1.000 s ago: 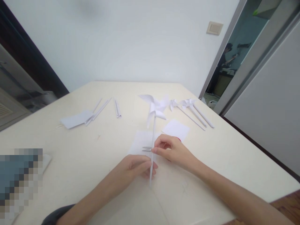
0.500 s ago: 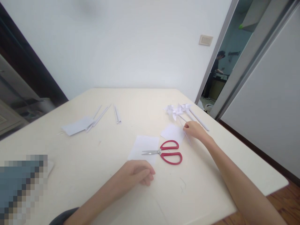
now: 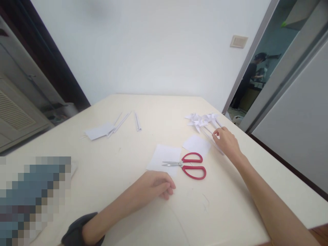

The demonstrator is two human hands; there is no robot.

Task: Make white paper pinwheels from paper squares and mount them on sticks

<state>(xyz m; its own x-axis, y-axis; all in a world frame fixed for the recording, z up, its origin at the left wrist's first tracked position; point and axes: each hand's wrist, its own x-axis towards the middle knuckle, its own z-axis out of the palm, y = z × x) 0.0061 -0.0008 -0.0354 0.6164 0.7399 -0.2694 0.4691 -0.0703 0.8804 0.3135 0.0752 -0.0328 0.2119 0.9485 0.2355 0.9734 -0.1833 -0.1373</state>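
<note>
My right hand [image 3: 227,140] is over the right side of the table, thumb and fingertips slightly apart, just above the paper sticks of white paper pinwheels. One pinwheel [image 3: 196,122] lies with its stick passing under my fingers; another pinwheel [image 3: 211,118] lies behind it to the right. My left hand [image 3: 159,185] rests on the table, its fingers loosely curled and nothing visible in them. Just beyond it are a white paper sheet [image 3: 160,155] and red-handled scissors [image 3: 192,165], blades lying over the sheet. A second paper piece [image 3: 197,145] lies between scissors and pinwheels.
Paper sheets [image 3: 99,131] and thin rolled paper sticks [image 3: 122,123] lie at the back left, with more rolled sticks [image 3: 137,121] beside them. A blurred-out object [image 3: 33,198] is at the front left. Through the doorway a person [image 3: 249,77] stands in another room.
My right hand has loosened its pinch on the pinwheel's stick, which now lies beside the others. My left hand stays curled on the table. The view has shifted a little to the left.
</note>
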